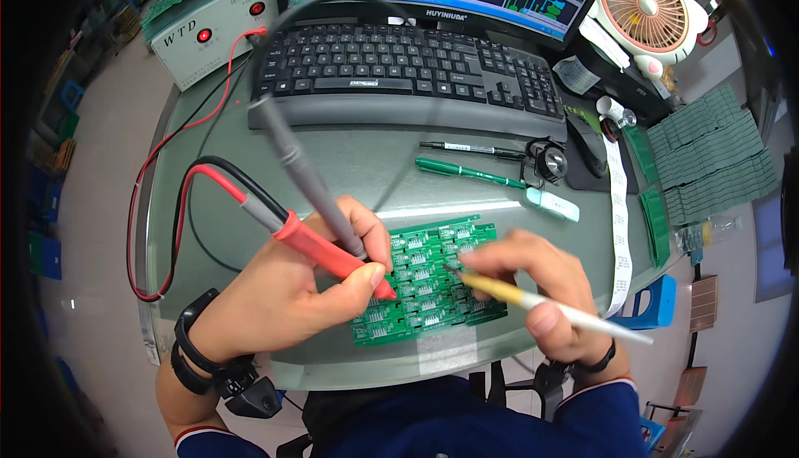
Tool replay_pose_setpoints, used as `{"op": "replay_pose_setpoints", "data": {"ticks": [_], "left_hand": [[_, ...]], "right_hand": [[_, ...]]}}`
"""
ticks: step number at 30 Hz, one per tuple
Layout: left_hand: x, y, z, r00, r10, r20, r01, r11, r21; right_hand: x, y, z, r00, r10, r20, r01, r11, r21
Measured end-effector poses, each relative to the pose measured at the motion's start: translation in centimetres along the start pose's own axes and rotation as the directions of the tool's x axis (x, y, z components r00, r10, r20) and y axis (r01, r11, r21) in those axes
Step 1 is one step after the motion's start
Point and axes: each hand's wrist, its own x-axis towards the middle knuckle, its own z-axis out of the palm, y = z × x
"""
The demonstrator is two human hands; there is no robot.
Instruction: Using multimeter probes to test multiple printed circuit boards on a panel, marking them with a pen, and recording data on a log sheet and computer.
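Observation:
A green circuit board panel [420, 277], divided into several small repeated boards, lies on the table in front of me. My left hand [270, 296] is closed around two test probes. One is a red probe [325, 252], its tip over the panel's left part; the other is a grey probe [301, 171], its lower end hidden by my fingers. Whether either tip touches the board I cannot tell. Above the panel's right side, my right hand [545, 271] grips a slim brush-like tool [574, 315] with white handle, yellow band and dark tip. That hand is slightly blurred.
Behind the panel lie a black pen [470, 149], a green pen [466, 171] and a pale highlighter [551, 204]. Farther back are a keyboard [391, 67], monitor, mouse [587, 143] and white tester box [212, 29]. Stacked green boards [707, 150] stand right; red and black cables loop left.

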Motion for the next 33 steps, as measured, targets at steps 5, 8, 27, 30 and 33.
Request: {"op": "replay_pose_setpoints", "data": {"ticks": [5, 8, 27, 30, 33], "left_hand": [[0.2, 0.4, 0.2, 1.000, -0.004, -0.014, 0.004, 1.000, -0.016], [0.1, 0.2, 0.2, 1.000, 0.005, -0.020, -0.005, 1.000, 0.000], [0.2, 0.1, 0.3, 0.998, 0.041, -0.040, -0.041, 0.999, 0.018], [0.2, -0.1, 0.3, 0.998, 0.048, -0.036, -0.048, 0.999, 0.006], [0.2, -0.1, 0.3, 0.998, 0.042, -0.043, -0.042, 0.999, -0.004]], "right_hand": [[-2.5, 0.8, 2.5, 0.978, -0.157, -0.136, 0.137, 0.979, -0.151], [-2.5, 1.3, 3.3, 0.967, -0.152, -0.206, 0.112, 0.975, -0.194], [-2.1, 2.5, 4.2, 0.932, -0.282, -0.228, 0.196, 0.921, -0.338], [-2.1, 2.4, 4.2, 0.938, -0.260, -0.229, 0.173, 0.924, -0.340], [-2.1, 2.5, 4.2, 0.938, -0.268, -0.221, 0.188, 0.926, -0.328]]}}
